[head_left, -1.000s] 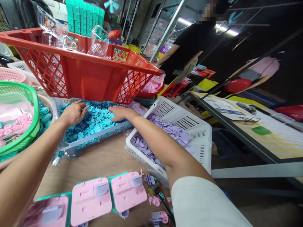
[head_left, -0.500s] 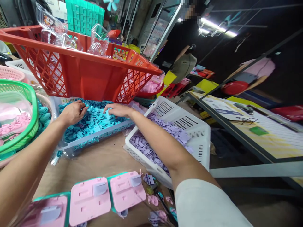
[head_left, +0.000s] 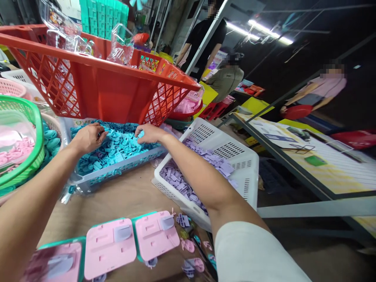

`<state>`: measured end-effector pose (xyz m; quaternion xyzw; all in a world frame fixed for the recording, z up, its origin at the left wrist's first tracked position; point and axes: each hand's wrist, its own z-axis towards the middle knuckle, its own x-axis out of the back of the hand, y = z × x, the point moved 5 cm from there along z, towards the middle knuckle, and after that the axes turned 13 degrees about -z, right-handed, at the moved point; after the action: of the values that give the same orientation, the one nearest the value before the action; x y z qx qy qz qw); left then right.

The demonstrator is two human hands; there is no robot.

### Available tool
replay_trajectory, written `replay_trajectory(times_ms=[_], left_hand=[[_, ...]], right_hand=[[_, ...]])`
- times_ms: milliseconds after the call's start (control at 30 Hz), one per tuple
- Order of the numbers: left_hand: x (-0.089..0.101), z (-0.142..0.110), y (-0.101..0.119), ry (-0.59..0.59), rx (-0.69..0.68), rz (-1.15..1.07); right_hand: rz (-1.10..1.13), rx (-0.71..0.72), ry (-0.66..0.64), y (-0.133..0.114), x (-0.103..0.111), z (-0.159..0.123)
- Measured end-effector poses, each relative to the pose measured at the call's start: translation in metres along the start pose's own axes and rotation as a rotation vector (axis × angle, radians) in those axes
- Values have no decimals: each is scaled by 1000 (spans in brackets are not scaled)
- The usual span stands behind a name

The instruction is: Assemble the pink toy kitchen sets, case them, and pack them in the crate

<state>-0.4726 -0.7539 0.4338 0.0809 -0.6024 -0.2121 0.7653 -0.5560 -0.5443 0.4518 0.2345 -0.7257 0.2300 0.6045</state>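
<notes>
A clear bin point(head_left: 123, 166) full of small teal plastic pieces point(head_left: 117, 147) stands under the red basket. Over its left part is my left hand point(head_left: 89, 138), fingers curled together; what they hold, if anything, is hidden. My right hand point(head_left: 152, 134) is bent over the bin's right part, with a bright teal piece between thumb and fingers. Nearer to me, pink square panels point(head_left: 110, 248) lie in a row on teal backings, each with a lilac tab point(head_left: 122, 233). The forearms reach over the brown table point(head_left: 117, 199).
A large red basket point(head_left: 117, 92) holds clear plastic shells. A white basket point(head_left: 245, 168) with lilac pieces stands at right, a green basket point(head_left: 38, 147) with pink parts at left. Small loose parts point(head_left: 188, 246) lie beside the panels. Several people are in the background.
My right hand has shifted slightly right over the teal pieces, its fingers more curled. My left hand stays over the bin's left part. The view has turned a little.
</notes>
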Motion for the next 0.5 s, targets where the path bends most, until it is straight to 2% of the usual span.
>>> replay_trajectory(times_ms=[67, 133, 233, 500], left_hand=[[0, 0, 0, -6, 3, 15], [-1, 0, 0, -16, 5, 26], [-1, 1, 0, -17, 2, 50], [3, 0, 2, -23, 13, 44]], right_hand=[[-31, -63, 26, 17, 3, -4], [-85, -124, -4, 30, -1, -8], [-127, -152, -59, 38, -10, -11], [-183, 47, -232, 32, -23, 5]])
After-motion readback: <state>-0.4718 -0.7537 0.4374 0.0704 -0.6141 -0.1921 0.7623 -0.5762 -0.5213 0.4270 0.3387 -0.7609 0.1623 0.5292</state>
